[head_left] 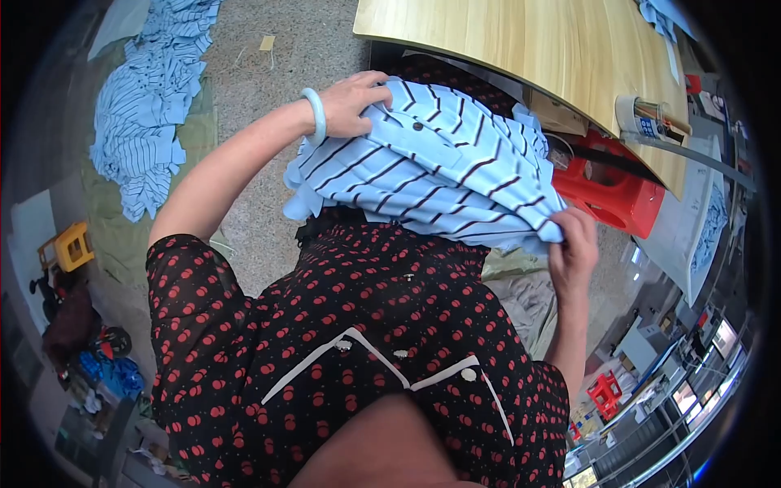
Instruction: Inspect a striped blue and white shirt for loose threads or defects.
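A light blue shirt with dark and white stripes is stretched across in front of me, between my two hands. A dark button shows on it near the top left. My left hand, with a pale bangle at the wrist, grips the shirt's upper left edge, fingers curled over the cloth. At the lower right, my right hand pinches a corner of the same shirt between thumb and fingers. The cloth is bunched and folded, so its underside is hidden.
A light wooden table stands ahead to the right, bearing a cup of tools. Beneath its edge is a red plastic stool. A heap of striped shirts lies on green cloth at the left, near a yellow stool.
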### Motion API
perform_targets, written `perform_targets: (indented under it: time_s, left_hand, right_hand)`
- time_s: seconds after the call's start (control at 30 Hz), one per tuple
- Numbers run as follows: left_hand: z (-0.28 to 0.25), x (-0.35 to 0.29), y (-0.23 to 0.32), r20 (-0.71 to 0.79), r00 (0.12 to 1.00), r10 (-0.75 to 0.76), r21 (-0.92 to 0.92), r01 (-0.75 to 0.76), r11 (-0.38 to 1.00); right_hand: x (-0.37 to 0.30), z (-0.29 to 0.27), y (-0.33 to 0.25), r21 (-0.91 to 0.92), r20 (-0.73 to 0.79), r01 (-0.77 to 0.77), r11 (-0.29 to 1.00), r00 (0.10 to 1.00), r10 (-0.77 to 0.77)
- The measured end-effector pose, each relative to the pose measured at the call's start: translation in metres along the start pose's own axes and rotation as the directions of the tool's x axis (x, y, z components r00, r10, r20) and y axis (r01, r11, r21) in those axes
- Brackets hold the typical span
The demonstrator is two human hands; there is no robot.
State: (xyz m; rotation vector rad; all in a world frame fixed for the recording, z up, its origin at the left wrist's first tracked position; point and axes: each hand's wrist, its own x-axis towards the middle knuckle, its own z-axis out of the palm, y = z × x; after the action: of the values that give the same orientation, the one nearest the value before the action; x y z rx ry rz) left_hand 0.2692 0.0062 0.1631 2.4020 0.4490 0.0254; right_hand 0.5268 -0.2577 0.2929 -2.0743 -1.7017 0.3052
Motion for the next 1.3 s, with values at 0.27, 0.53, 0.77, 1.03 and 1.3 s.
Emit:
perform_targets:
  time_s: [0.27, 0.53, 0.77, 1.03, 1.3]
  left_hand:
    - [-0.015, -0.027, 0.043, 0.042, 0.999, -0.014, -0.1, 0.018, 0.995]
    - [0.0, -0.056, 0.024, -0.216, 0.969, -0.12, -0.102, 0.1, 0.99]
    - [0.002, -0.051, -0.008, 0.097, 0.798, -0.594, -0.581, 0.53, 0.618]
    - [0.003, -0.017, -0.013, 0.253, 0.578, -0.776, -0.652, 0.694, 0.306]
    - [-0.008, 0.005, -0.012, 0.34, 0.626, -0.702, -0.583, 0.725, 0.365]
  right_hand:
    - [-0.005, -0.037, 0.047, -0.194, -0.28, -0.001, 0.981, 0.958, -0.054]
    - [0.047, 0.022, 0.024, -0.146, 0.258, -0.018, 0.989, 0.965, 0.055]
    - [0.128, 0.116, -0.081, 0.271, 0.264, 0.437, 0.858, 0.823, -0.503]
    - [0.12, 0.193, -0.093, 0.148, 0.196, 0.625, 0.766, 0.741, -0.642]
    - [0.112, 0.197, -0.1, 0.172, 0.086, 0.63, 0.757, 0.756, -0.649]
